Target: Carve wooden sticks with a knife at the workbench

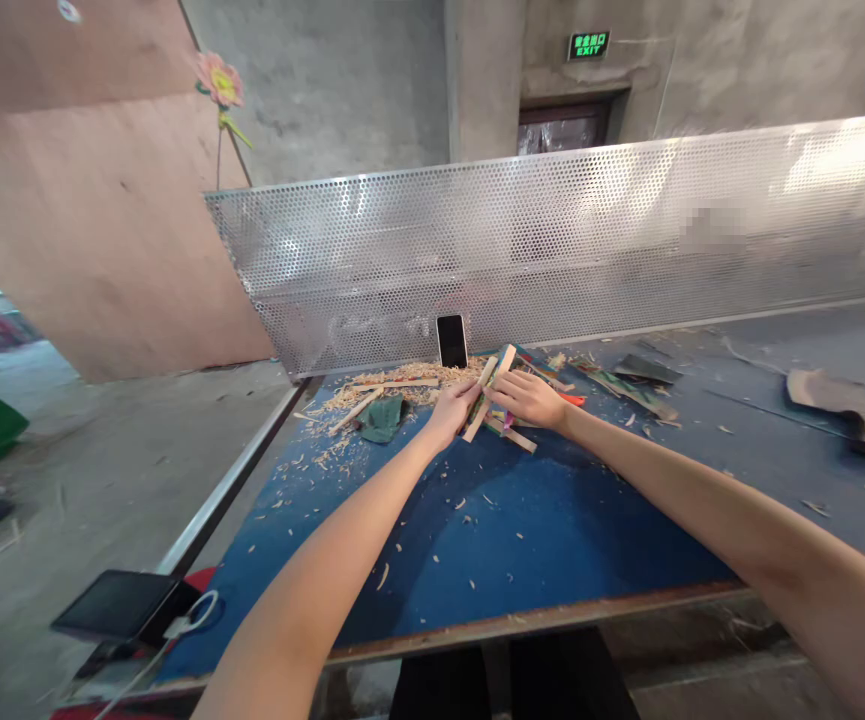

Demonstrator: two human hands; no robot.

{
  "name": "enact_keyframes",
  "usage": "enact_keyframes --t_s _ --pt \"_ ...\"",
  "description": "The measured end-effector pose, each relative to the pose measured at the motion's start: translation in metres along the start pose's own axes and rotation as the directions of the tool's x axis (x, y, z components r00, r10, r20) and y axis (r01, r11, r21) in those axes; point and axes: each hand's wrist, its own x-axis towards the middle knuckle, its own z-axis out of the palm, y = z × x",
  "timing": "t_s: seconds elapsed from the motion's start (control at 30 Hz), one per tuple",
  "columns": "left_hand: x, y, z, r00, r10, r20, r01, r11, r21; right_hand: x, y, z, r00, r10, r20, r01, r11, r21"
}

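On the far part of the blue table (432, 540), my left hand (453, 410) is closed round narrow pale wooden strips (474, 423). Close beside it, my right hand (528, 397) grips the upper part of the same strips, its fingers bent over them. The strips slant up and to the right. Another pale stick (518, 438) lies just under my right hand, near something purple and an orange-red piece (573, 400). Left of my hands are a crumpled green cloth or sandpaper piece (382, 419) and a thin stick (357, 410).
A phone (451, 341) stands upright against a perforated metal panel (402, 260). Wood shavings (342, 400) are heaped behind my left hand. A curled brown sheet (841, 405) lies at the right. A black device (121, 605) with a white cable sits at the near left corner.
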Motion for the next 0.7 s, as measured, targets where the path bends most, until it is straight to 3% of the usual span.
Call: enact_keyframes --t_s 0.2,0.33,0.43,0.5,0.6,0.67,0.7 --pt "0.008 -0.003 -0.013 0.992 0.085 -0.097 -0.057 0.964 0.261 0.001 -0.001 -0.002 1.0 0.0 -0.005 0.0 1.0 -0.008" --pt "0.018 0.008 -0.03 0.989 0.019 -0.149 0.027 0.953 0.302 0.001 -0.002 -0.002 1.0 0.005 -0.019 -0.005 1.0 -0.007" --pt "0.023 0.026 -0.054 0.958 0.021 -0.286 0.093 0.92 0.38 0.0 -0.001 -0.001 1.0 0.025 -0.015 -0.025 1.0 0.01" --pt "0.023 0.041 -0.075 0.89 0.202 -0.408 0.114 0.769 0.629 -0.001 0.0 0.0 0.999 0.048 -0.009 -0.047 0.998 0.029" --pt "0.02 0.058 -0.109 0.756 0.534 -0.38 0.164 0.407 0.899 -0.004 0.003 0.001 0.996 0.085 0.001 -0.085 0.995 0.054" --pt "0.017 0.062 -0.127 0.732 0.599 -0.323 0.181 0.286 0.941 -0.006 0.005 0.001 0.994 0.105 0.017 -0.106 0.992 0.062" --pt "0.016 0.062 -0.133 0.759 0.569 -0.315 0.195 0.264 0.945 -0.006 0.006 0.001 0.993 0.115 0.025 -0.116 0.991 0.07"
